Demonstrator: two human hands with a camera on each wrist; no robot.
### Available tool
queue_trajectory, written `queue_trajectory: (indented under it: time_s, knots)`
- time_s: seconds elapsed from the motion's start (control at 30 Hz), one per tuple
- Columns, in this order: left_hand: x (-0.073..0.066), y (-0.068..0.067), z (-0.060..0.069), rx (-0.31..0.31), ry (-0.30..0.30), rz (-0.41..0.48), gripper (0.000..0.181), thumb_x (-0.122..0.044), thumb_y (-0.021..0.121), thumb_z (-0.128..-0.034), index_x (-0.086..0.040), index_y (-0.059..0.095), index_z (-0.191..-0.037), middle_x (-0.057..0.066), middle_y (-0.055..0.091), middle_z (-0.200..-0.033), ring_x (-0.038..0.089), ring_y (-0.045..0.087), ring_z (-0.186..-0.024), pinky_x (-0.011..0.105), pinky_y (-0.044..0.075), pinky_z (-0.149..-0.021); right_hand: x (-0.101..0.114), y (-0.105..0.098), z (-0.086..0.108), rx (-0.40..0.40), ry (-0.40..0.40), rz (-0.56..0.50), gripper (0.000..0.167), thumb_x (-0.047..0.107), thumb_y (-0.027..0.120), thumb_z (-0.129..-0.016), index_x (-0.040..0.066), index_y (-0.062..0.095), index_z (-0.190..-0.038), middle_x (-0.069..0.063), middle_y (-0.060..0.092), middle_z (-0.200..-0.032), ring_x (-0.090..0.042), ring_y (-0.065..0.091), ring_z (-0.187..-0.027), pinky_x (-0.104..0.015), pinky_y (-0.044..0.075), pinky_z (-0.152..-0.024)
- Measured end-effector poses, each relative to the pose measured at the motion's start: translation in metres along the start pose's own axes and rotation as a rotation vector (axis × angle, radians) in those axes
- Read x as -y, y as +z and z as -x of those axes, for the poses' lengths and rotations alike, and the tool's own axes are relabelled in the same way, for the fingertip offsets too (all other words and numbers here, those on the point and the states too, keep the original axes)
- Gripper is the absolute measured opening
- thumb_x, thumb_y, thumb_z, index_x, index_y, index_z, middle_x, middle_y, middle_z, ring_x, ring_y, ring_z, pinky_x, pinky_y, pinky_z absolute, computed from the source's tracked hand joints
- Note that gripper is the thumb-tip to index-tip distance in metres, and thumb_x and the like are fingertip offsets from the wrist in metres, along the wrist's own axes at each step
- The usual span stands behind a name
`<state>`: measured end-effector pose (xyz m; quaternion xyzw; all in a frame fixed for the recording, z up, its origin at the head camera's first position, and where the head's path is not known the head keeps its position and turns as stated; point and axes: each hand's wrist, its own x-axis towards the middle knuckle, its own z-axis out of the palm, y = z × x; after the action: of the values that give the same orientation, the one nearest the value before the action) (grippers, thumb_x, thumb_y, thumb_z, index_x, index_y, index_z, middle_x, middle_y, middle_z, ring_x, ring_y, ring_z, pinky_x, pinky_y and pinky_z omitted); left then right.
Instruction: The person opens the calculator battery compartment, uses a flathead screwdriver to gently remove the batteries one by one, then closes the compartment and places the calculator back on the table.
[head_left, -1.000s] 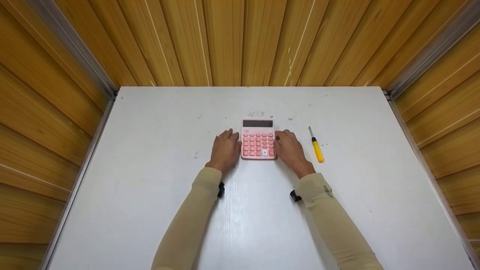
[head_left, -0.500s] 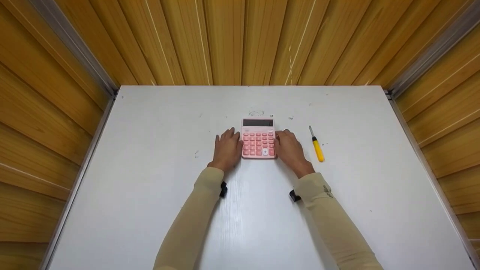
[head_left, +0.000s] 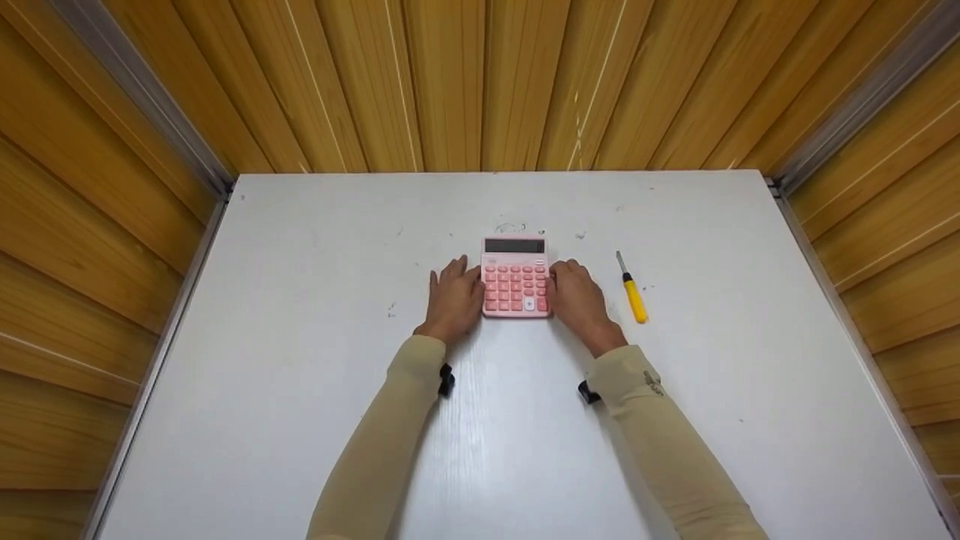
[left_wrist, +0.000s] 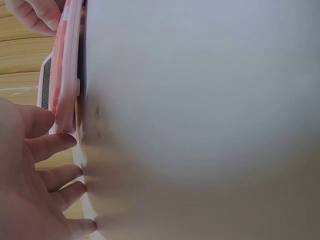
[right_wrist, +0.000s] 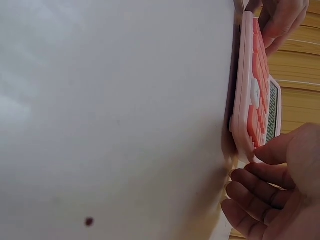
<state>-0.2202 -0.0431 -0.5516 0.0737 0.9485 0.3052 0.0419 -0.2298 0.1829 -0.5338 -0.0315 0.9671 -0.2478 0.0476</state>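
A pink calculator (head_left: 516, 279) lies face up on the white table, its dark display toward the back wall. At its left side is my left hand (head_left: 454, 301); thumb and index finger pinch the edge, while the other fingers are spread with their tips at the tabletop. On the opposite side, my right hand (head_left: 579, 301) pinches the edge between thumb and index finger, its remaining fingers bent. Both wrist views show the calculator (left_wrist: 65, 75) side-on, low against the table. What the fingertips do beneath its edge is partly hidden.
A screwdriver (head_left: 634, 296) with a yellow handle lies right of my right hand, its tip pointing toward the back. Wood-patterned panels (head_left: 450, 90) rise behind and beside the white table (head_left: 300, 247). Small dark marks dot the tabletop.
My left hand has shifted slightly right, bringing its thumb against the calculator's edge. The right hand stays about where it was, and the calculator has barely moved.
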Motion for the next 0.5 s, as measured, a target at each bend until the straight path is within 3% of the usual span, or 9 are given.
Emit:
queue_trajectory:
  time_s: [0.2, 0.5]
  knots:
    - [0.0003, -0.0015, -0.0003, -0.004, 0.017, 0.019, 0.046, -0.027, 0.044, -0.1144, -0.006, 0.057, -0.153, 0.018, 0.038, -0.167, 0.036, 0.027, -0.158, 0.061, 0.008, -0.127, -0.0001, 0.0013, 0.0017, -0.034, -0.054, 0.026, 0.033, 0.017, 0.053, -0.110, -0.009, 0.062, -0.128, -0.021, 0.061, -0.114, -0.035, 0.058, -0.104, -0.048, 0.054, -0.098]
    - [0.0003, -0.0014, -0.0005, -0.010, 0.017, 0.010, 0.047, -0.028, 0.043, -0.1148, -0.008, 0.056, -0.154, 0.018, 0.039, -0.167, 0.036, 0.028, -0.158, 0.062, 0.009, -0.127, 0.0024, 0.0027, 0.0039, -0.026, -0.029, -0.005, 0.040, 0.029, 0.054, -0.111, -0.006, 0.062, -0.127, -0.018, 0.058, -0.111, -0.032, 0.054, -0.099, -0.044, 0.054, -0.093]
